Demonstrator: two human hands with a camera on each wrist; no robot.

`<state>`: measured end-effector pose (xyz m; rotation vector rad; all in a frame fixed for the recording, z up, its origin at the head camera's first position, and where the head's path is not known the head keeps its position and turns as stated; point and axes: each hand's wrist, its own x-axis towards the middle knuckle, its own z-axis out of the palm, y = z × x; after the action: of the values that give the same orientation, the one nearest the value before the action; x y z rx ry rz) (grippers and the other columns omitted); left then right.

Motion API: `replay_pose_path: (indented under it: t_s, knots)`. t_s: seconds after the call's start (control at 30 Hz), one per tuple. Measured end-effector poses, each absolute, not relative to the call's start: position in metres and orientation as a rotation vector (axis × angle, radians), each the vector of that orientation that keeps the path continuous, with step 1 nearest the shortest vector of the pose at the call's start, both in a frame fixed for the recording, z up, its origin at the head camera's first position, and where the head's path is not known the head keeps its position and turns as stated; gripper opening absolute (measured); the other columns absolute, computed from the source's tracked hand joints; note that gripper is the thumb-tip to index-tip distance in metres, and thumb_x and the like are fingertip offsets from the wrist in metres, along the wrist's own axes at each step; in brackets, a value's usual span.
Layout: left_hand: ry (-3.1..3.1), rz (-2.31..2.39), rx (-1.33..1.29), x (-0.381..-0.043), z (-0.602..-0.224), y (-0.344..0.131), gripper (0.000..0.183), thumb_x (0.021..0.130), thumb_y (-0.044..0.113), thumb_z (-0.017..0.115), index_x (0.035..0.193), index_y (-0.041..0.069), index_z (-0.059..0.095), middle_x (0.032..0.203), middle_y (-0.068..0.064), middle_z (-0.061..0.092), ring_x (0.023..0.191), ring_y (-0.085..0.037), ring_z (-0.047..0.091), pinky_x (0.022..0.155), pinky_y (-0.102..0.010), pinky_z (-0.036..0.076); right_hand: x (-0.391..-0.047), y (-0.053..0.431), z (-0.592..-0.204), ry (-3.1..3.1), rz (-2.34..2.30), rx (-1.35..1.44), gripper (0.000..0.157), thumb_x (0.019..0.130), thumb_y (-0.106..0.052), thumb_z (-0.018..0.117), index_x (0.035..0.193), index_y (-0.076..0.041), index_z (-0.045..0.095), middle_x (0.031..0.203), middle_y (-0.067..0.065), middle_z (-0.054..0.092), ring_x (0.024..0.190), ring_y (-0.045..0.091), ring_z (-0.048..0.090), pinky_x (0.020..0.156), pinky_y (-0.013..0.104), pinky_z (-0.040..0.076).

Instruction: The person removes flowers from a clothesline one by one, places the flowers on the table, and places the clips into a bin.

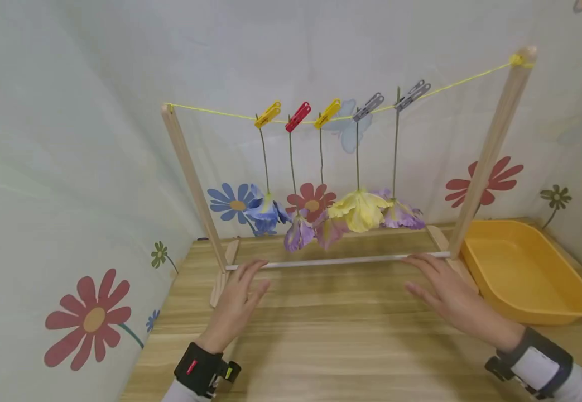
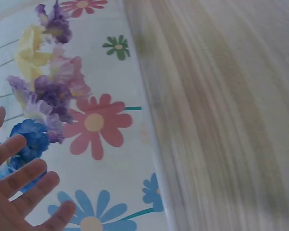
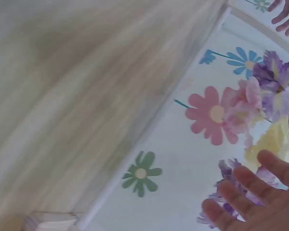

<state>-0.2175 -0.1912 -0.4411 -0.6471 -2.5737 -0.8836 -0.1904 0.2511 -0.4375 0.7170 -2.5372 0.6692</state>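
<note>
Several artificial flowers hang upside down by their stems from a yellow string (image 1: 210, 111), held by clothespins: a blue flower (image 1: 267, 215), a purple flower (image 1: 299, 232), a pink flower (image 1: 332, 231), a yellow flower (image 1: 360, 210) and another purple flower (image 1: 402, 215). The string runs between two wooden posts, joined low down by a white rod (image 1: 331, 261). My left hand (image 1: 235, 306), fingers extended and spread, is near the rod's left end. Toward its right end, my right hand (image 1: 446, 296) also has extended fingers. Both hands hold nothing; their fingertips overlap the rod in the head view.
A yellow plastic tray (image 1: 527, 315) stands on the wood-grain table (image 1: 341, 352), right of the right post (image 1: 491, 139). The left post (image 1: 190, 173) rises beside a white curtain (image 1: 95, 139) printed with flowers, which covers the back and left side.
</note>
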Motion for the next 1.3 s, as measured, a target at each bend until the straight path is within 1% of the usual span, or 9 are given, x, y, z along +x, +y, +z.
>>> replay_pose_path:
  t_s: [0.1,0.2,0.37,0.43,0.53,0.67,0.93,1.1,1.3]
  knots:
    - [-2.496,-0.962,-0.646,-0.219,-0.433,-0.189,0.04,0.109,0.032,0.057,0.146,0.019,0.058,0.139,-0.005,0.058,0.119,-0.025,0.061,0.087,-0.046,0.054,-0.192,0.249,-0.43,-2.484,0.71,0.684,0.044,0.097,-0.014,0.074,0.138,-0.007,0.06,0.134,0.018,0.061,0.121,0.043,0.058,0.095,0.063,0.045]
    - [-2.437,-1.018,-0.643,-0.221,-0.424,-0.188,0.035,0.108,0.027,0.058,0.142,0.018,0.061,0.133,-0.005,0.061,0.119,-0.024,0.06,0.088,-0.047,0.054,-0.194,0.247,-0.421,-2.423,0.744,0.682,0.042,0.096,-0.009,0.074,0.135,-0.007,0.061,0.129,0.017,0.064,0.119,0.04,0.059,0.096,0.056,0.046]
    - [-2.35,-1.067,-0.691,-0.228,-0.41,-0.186,0.033,0.108,0.02,0.059,0.14,0.015,0.061,0.132,-0.007,0.062,0.122,-0.028,0.058,0.096,-0.053,0.051,-0.198,0.244,-0.402,-2.364,0.78,0.72,0.043,0.097,-0.006,0.073,0.137,-0.007,0.059,0.132,0.013,0.06,0.123,0.03,0.055,0.105,0.015,0.036]
    - [-2.314,-1.081,-0.71,-0.231,-0.403,-0.183,0.033,0.108,0.019,0.059,0.141,0.014,0.061,0.133,-0.006,0.061,0.123,-0.027,0.058,0.097,-0.051,0.052,-0.198,0.242,-0.395,-2.361,0.785,0.722,0.043,0.099,-0.009,0.072,0.139,-0.007,0.058,0.134,0.012,0.058,0.124,0.029,0.053,0.105,0.009,0.032]
    - [-2.258,-1.097,-0.733,-0.236,-0.393,-0.179,0.033,0.108,0.017,0.058,0.141,0.013,0.061,0.134,-0.007,0.061,0.123,-0.025,0.057,0.099,-0.049,0.051,-0.201,0.238,-0.385,-2.366,0.791,0.71,0.043,0.101,-0.012,0.069,0.141,-0.006,0.057,0.137,0.013,0.056,0.128,0.032,0.053,0.109,0.03,0.043]
    - [-2.166,-1.131,-0.757,-0.242,-0.376,-0.171,0.031,0.108,0.013,0.058,0.138,0.008,0.062,0.13,-0.014,0.061,0.12,-0.025,0.056,0.099,-0.048,0.047,-0.209,0.23,-0.37,-2.348,0.835,0.729,0.042,0.102,-0.012,0.067,0.142,-0.004,0.056,0.143,0.018,0.055,0.135,0.04,0.049,0.106,0.063,0.041]
    - [-2.003,-1.175,-0.744,-0.255,-0.348,-0.155,0.031,0.105,0.007,0.059,0.136,0.005,0.064,0.128,-0.018,0.062,0.118,-0.029,0.057,0.094,-0.039,0.045,-0.223,0.219,-0.348,-2.306,0.91,0.756,0.039,0.102,-0.005,0.065,0.14,0.001,0.056,0.14,0.019,0.055,0.132,0.038,0.05,0.104,0.062,0.045]
    - [-1.966,-1.185,-0.74,-0.259,-0.333,-0.147,0.032,0.103,0.006,0.06,0.135,0.003,0.064,0.133,-0.018,0.06,0.125,-0.031,0.054,0.099,-0.045,0.041,-0.226,0.211,-0.335,-2.328,0.96,0.784,0.041,0.105,-0.01,0.062,0.144,0.001,0.053,0.142,0.017,0.053,0.132,0.037,0.051,0.103,0.057,0.048]
    - [-2.024,-1.232,-0.707,-0.265,-0.322,-0.135,0.034,0.108,0.017,0.057,0.14,0.005,0.061,0.143,-0.016,0.051,0.132,-0.03,0.048,0.105,-0.055,0.038,-0.232,0.203,-0.321,-2.319,0.961,0.814,0.039,0.107,-0.013,0.06,0.144,-0.001,0.053,0.142,0.015,0.053,0.131,0.031,0.052,0.104,0.052,0.049]
